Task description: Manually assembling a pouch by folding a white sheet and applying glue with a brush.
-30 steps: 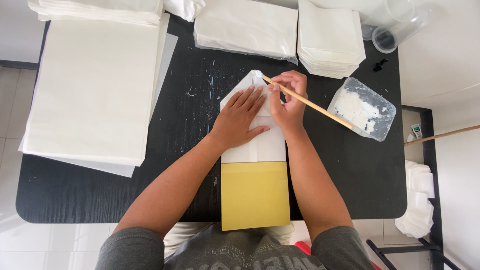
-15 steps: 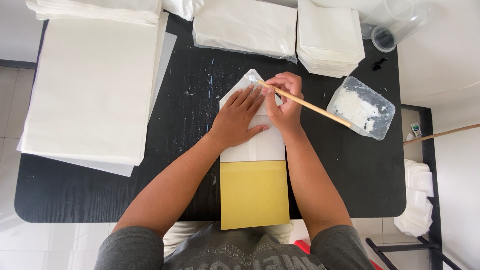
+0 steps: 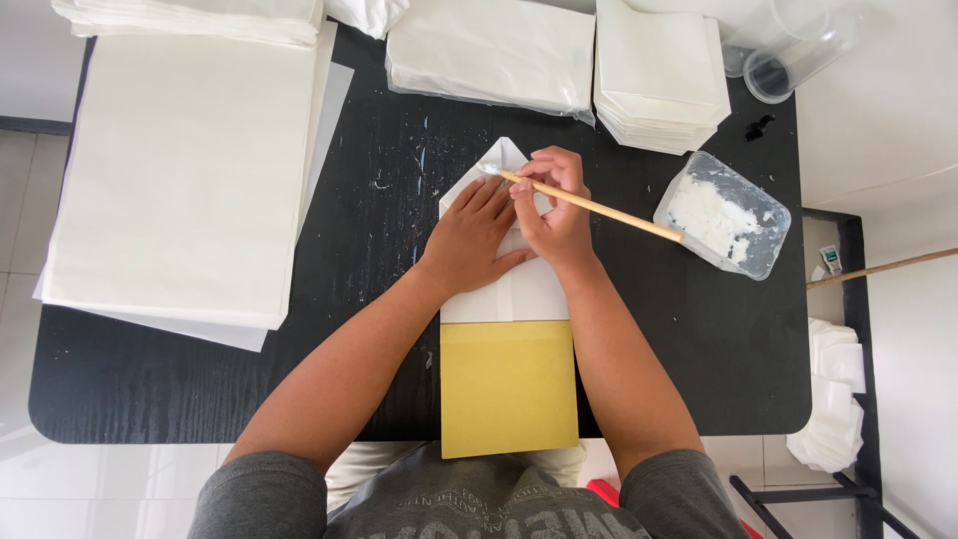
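Pinning: left hand (image 3: 477,236) lies flat, fingers spread, on the folded white paper (image 3: 504,289) so it can't slide.
Brushing: right hand (image 3: 555,208) pinches a wooden brush (image 3: 589,205), tip on the pointed flap.
Backing: yellow board (image 3: 507,384) under the paper, mid tabletop (image 3: 379,250).
Glue: paste tub (image 3: 722,214) sits close on the right, easy dipping.
Stock: paper stacks (image 3: 180,170) parked at the left and far edge.

Bright even daylight, soft faint shadows, sharp focus throughout, mild glare on pale floor, slight wide-angle bowing at edges
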